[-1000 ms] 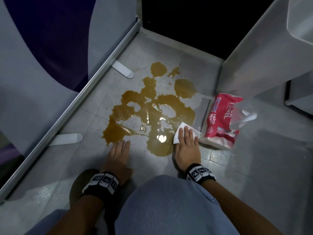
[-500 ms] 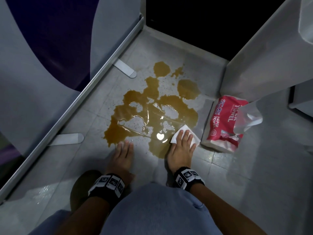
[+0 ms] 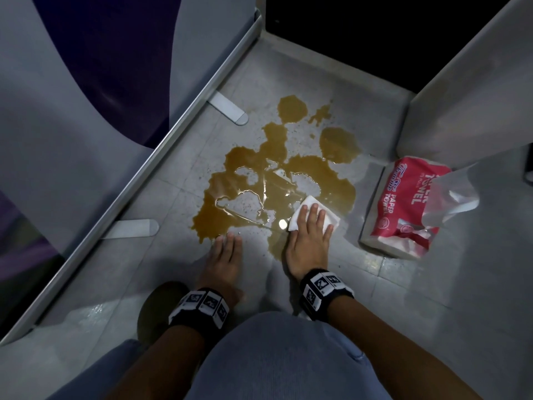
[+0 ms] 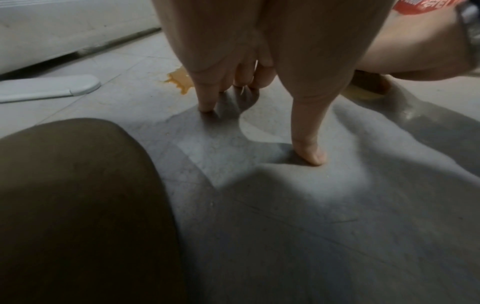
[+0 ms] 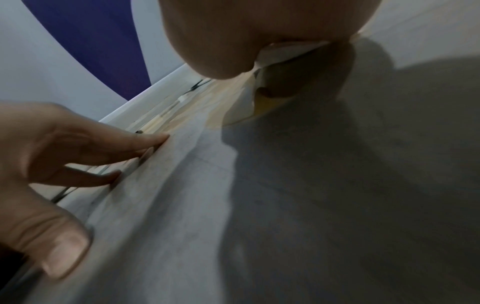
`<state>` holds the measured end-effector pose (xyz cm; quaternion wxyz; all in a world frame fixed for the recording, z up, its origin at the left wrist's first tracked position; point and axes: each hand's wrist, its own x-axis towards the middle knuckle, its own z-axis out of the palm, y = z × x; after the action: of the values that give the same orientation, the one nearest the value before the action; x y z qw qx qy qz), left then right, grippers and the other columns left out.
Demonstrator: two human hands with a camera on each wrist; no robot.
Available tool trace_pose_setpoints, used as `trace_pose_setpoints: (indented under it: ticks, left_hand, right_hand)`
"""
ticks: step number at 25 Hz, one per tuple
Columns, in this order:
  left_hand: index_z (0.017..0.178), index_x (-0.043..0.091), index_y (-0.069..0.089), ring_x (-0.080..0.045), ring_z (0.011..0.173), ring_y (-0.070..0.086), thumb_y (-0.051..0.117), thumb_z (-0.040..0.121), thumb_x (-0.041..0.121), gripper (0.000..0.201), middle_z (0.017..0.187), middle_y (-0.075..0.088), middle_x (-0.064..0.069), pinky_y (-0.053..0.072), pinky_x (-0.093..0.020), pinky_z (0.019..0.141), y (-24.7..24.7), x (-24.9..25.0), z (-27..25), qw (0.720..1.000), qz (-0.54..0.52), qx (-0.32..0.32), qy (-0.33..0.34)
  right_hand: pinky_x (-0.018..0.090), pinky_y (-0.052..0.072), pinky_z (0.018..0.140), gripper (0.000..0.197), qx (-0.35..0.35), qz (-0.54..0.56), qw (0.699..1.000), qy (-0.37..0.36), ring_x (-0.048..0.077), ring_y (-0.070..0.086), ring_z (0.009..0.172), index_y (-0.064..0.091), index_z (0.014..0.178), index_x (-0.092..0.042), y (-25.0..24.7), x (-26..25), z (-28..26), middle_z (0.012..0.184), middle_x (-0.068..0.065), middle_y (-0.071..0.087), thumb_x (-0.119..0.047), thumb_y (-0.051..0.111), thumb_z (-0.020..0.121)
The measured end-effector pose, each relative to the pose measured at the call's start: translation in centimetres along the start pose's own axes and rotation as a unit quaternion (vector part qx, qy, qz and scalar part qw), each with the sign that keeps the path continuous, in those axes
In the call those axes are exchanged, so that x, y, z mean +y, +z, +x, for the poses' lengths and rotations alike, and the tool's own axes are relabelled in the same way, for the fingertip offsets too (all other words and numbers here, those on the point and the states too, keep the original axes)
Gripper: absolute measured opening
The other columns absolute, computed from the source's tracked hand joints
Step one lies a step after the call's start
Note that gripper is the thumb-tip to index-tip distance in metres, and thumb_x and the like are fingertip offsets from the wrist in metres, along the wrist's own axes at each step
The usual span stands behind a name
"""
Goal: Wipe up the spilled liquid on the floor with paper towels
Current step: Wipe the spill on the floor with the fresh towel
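A brown spill [image 3: 277,180] spreads over the grey tiled floor [image 3: 173,269] ahead of me. My right hand [image 3: 310,226] lies flat with straight fingers on a folded white paper towel [image 3: 311,204], pressing it onto the spill's near right edge. From the right wrist, the paper towel [image 5: 283,51] shows as a white edge under the palm. My left hand [image 3: 225,255] rests on the dry floor just short of the spill, fingers straight. In the left wrist view its fingertips [image 4: 207,107] touch the tile, with a bit of spill [image 4: 179,81] behind.
A red paper towel pack [image 3: 403,203] with a torn clear end lies on the floor right of the spill. A grey partition [image 3: 86,140] with two flat feet [image 3: 129,228] runs along the left. A white panel [image 3: 467,90] stands at the right. My knee [image 3: 274,356] fills the foreground.
My right hand has slid the paper towel forward and left, from the spill's edge further onto it. The left hand has stayed on the floor.
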<state>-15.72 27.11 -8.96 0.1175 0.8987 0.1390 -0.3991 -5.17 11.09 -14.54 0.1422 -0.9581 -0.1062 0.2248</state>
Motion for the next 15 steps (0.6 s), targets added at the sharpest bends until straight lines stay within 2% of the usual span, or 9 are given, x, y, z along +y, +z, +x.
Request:
trace_pose_setpoints:
  ticks: [6,8,12,15]
  left_hand:
    - [0.151,0.012,-0.024,-0.030,0.148,-0.023,0.074,0.080,0.041,0.124,0.160,-0.027,-0.007,-0.004,-0.040,0.122,0.5,-0.1,0.7,1.000,-0.026,-0.008,-0.007]
    - [0.152,0.013,-0.023,-0.029,0.148,-0.022,0.076,0.079,0.041,0.126,0.161,-0.026,-0.006,-0.001,-0.041,0.123,0.5,-0.1,0.8,1.000,-0.029,-0.006,-0.006]
    - [0.152,0.014,-0.022,-0.030,0.148,-0.022,0.077,0.078,0.043,0.127,0.161,-0.026,-0.006,0.000,-0.042,0.122,0.7,-0.1,0.9,1.000,-0.025,0.002,-0.007]
    - [0.153,0.012,-0.020,-0.030,0.149,-0.020,0.077,0.078,0.043,0.126,0.161,-0.024,-0.007,-0.002,-0.040,0.121,0.8,-0.3,0.8,1.000,-0.022,0.015,0.000]
  right_hand:
    - [0.047,-0.015,0.121,0.064,-0.022,-0.012,0.997,-0.073,0.027,-0.015,0.153,-0.004,0.160,-0.015,0.9,-3.5,2.0,0.167,0.009,-0.011,-0.032,0.020,0.103]
    - [0.049,-0.012,0.122,0.063,-0.047,-0.032,0.992,-0.115,0.027,-0.015,0.153,-0.002,0.160,-0.015,1.0,-3.8,2.3,0.167,0.008,-0.012,-0.032,0.023,0.104]
    - [0.053,-0.002,0.123,0.064,-0.063,-0.101,0.968,-0.220,0.027,-0.012,0.154,0.001,0.160,-0.015,0.7,-2.9,2.0,0.167,0.009,-0.009,-0.034,0.024,0.103]
    - [0.052,-0.002,0.124,0.067,-0.085,-0.134,0.941,-0.298,0.026,-0.009,0.154,0.003,0.160,-0.016,0.1,-1.0,2.0,0.168,0.008,-0.004,-0.038,0.018,0.099]
